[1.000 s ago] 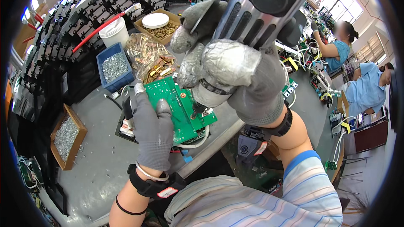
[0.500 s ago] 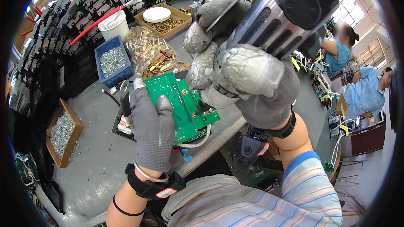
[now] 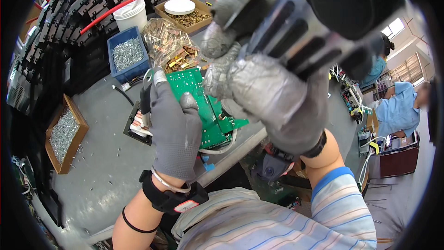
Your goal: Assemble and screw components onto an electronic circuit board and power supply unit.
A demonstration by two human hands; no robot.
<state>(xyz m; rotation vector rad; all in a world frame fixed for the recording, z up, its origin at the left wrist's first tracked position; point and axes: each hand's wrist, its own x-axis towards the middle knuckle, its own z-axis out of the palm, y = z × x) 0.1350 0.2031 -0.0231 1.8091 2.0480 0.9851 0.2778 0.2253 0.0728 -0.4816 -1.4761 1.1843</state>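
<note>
Close under my face, my right hand [image 3: 273, 97] is wrapped tight round the grip of a dark ribbed power tool [image 3: 319, 14], its fingers fully curled so the bulky body stands up toward the camera; the working tip is hidden behind my glove, so I cannot tell just where it points. I judge I hold it upright like this to come straight down onto the green circuit board [image 3: 206, 111] below.

My left hand [image 3: 173, 129] lies flat and mostly spread on the left part of that board, thumb and fingers pressing it down rather than closing round it, which would keep it from turning on the grey surface [image 3: 101, 166]. The board sits at the near edge of the surface, partly under both gloves (a white cable loops out beneath it).

Everything else is set within arm's reach, I think for quick picking: a blue bin of screws [image 3: 127, 55] just beyond the board, a clear bag of brass-coloured parts [image 3: 173, 46] beside it, and a wooden tray of screws [image 3: 64, 132] off to my left.
</note>
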